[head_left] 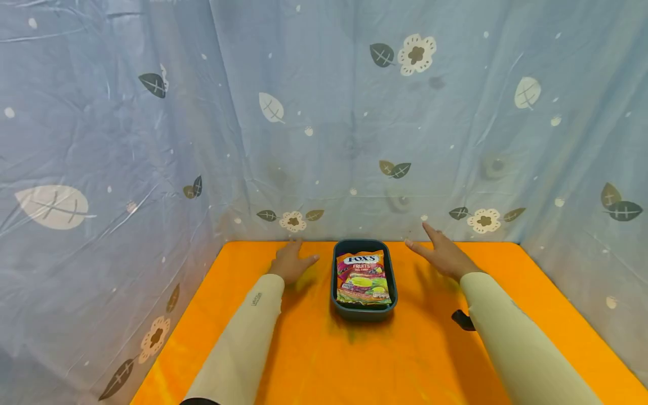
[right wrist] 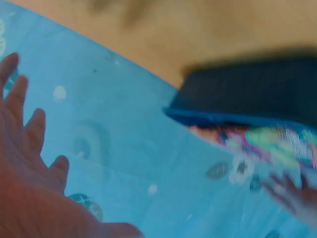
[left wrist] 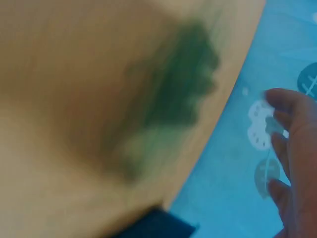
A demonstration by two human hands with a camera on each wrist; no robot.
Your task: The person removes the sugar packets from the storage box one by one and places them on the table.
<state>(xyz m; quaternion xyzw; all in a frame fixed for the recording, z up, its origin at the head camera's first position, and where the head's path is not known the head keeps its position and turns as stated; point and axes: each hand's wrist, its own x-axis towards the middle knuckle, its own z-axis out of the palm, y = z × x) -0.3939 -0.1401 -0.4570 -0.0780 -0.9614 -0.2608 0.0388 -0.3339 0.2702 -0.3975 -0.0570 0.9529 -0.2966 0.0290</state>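
A dark blue-grey plastic tub [head_left: 364,315] stands on the orange table with a Fox's Fruits candy bag [head_left: 363,278] lying inside it. To the tub's left, my left hand [head_left: 292,263] hovers over the table with its fingers extended, holding nothing. On the other side, my right hand [head_left: 445,254] is raised apart from the tub, fingers spread and holding nothing. In the right wrist view the tub [right wrist: 247,91] and the colourful bag [right wrist: 262,141] appear near that right hand [right wrist: 29,148]. The left wrist view shows the left hand [left wrist: 297,148] and a dark corner of the tub [left wrist: 156,225].
The orange table [head_left: 364,365] ends at a pale blue curtain [head_left: 329,140] printed with leaves and flowers, which also hangs along the left and right sides. A small black object [head_left: 463,320] shows beside the right sleeve [head_left: 511,332].
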